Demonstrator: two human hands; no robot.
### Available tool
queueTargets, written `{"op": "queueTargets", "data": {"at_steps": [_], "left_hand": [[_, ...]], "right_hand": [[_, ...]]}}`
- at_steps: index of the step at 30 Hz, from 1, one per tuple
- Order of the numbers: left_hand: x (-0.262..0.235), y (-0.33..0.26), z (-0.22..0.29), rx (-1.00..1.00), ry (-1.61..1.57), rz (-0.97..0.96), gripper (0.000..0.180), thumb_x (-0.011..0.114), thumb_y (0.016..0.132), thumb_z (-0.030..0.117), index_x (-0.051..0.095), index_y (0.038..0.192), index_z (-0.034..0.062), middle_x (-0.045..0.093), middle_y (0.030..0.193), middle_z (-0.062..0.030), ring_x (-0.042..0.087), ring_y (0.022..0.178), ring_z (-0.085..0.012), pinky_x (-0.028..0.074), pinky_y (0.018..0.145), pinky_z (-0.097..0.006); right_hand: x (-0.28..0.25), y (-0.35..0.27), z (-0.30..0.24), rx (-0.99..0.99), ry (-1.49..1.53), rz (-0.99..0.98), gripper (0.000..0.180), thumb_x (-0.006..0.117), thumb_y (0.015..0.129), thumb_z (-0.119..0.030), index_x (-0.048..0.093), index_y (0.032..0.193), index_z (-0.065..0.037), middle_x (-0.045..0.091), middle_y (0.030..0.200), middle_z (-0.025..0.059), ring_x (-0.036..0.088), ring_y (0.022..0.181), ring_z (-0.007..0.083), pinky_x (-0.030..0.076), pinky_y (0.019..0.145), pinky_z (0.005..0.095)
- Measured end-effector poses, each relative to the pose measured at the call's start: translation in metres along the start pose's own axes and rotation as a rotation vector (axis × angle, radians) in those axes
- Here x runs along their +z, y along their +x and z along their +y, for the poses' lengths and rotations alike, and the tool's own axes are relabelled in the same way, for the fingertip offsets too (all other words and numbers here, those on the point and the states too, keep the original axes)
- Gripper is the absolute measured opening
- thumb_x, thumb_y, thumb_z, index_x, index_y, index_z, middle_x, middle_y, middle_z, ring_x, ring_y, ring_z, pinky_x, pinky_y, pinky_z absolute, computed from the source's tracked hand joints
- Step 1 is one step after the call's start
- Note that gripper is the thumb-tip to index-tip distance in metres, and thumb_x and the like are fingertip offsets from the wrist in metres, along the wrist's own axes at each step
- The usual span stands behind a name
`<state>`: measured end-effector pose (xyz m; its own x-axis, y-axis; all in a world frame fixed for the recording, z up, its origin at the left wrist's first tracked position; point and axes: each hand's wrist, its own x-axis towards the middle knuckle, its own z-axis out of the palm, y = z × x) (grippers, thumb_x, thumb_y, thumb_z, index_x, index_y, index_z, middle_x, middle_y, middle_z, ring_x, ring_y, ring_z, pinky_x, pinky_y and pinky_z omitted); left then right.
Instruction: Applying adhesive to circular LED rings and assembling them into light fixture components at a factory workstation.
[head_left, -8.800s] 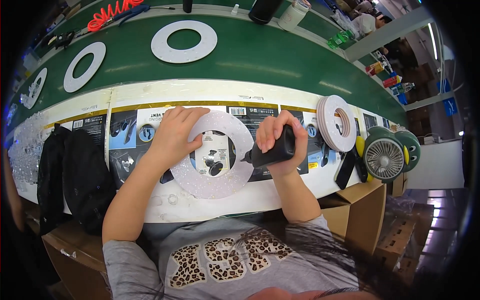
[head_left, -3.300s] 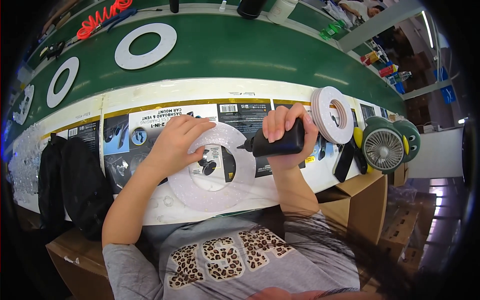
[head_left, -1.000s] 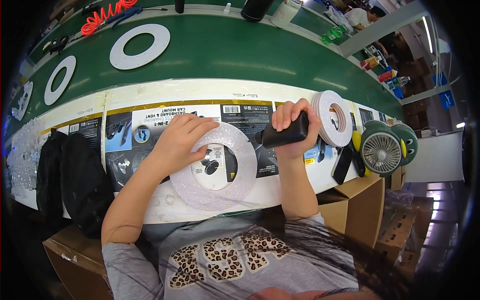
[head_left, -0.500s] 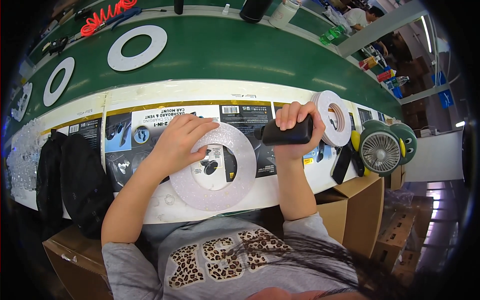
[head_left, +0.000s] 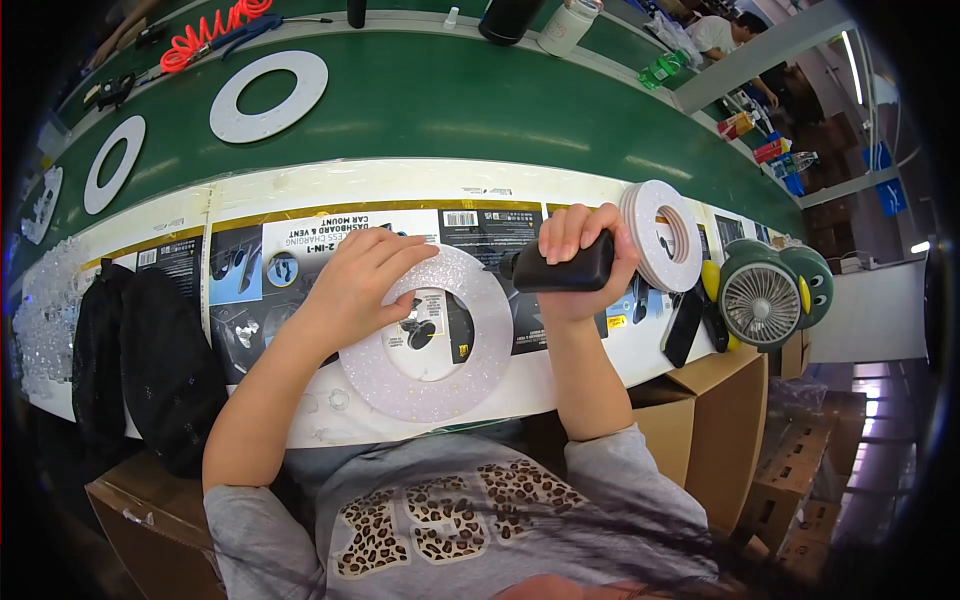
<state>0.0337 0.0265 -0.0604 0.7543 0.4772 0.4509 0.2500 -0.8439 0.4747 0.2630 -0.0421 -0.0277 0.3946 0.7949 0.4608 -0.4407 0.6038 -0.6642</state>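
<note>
A flat, white speckled ring (head_left: 475, 365) lies on the workbench in front of me. My left hand (head_left: 362, 278) holds its upper left part, fingers over the rim and thumb at the inner hole. My right hand (head_left: 590, 255) is wrapped around a black, rounded, bottle-like object (head_left: 562, 268) with a short nub at its left end. That object is held above the bench, just right of the ring, and its exact kind is unclear. Several similar rings lean in a stack (head_left: 672, 238) beyond my right hand.
A green belt (head_left: 420, 110) behind the bench carries two more rings (head_left: 268, 97). Black cloth (head_left: 165, 370) and clear plastic bits (head_left: 50, 320) lie at left. A green fan (head_left: 762, 303) stands at right near a black flat object (head_left: 684, 328), above an open carton (head_left: 715, 430).
My right hand has shifted slightly left with the black object. The rings on the green belt have moved a little left. My left hand and the ring under it stay put.
</note>
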Motion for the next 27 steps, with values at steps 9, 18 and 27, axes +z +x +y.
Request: {"op": "queueTargets", "data": {"at_steps": [9,18,27], "left_hand": [[-0.001,0.000,0.001,-0.004,-0.003,-0.005,0.052,0.072,0.065,0.008,0.060,0.115,0.0099,0.061,0.114,-0.0059,0.054,0.105,-0.0258,0.043,0.093,-0.040],[-0.001,0.000,0.000,-0.003,-0.008,-0.008,0.053,0.072,0.064,0.007,0.060,0.116,0.0105,0.061,0.115,-0.0058,0.053,0.105,-0.0265,0.042,0.094,-0.040],[-0.002,0.001,0.001,-0.006,-0.003,-0.023,0.051,0.073,0.065,0.006,0.061,0.115,0.0072,0.061,0.117,-0.0069,0.054,0.106,-0.0267,0.043,0.095,-0.039]], "right_hand": [[0.000,0.000,0.002,-0.004,-0.027,-0.012,0.034,0.033,0.095,-0.034,0.040,0.075,-0.009,0.043,0.060,0.0056,0.042,0.053,0.0150,0.038,0.054,0.0280],[-0.001,0.001,0.003,-0.002,-0.031,-0.007,0.034,0.033,0.095,-0.035,0.040,0.075,-0.009,0.043,0.060,0.0055,0.041,0.053,0.0151,0.038,0.054,0.0274],[0.009,-0.004,-0.004,-0.024,0.055,-0.050,0.033,0.031,0.095,-0.033,0.040,0.075,-0.008,0.044,0.061,0.0069,0.042,0.054,0.0163,0.039,0.055,0.0289]]}}
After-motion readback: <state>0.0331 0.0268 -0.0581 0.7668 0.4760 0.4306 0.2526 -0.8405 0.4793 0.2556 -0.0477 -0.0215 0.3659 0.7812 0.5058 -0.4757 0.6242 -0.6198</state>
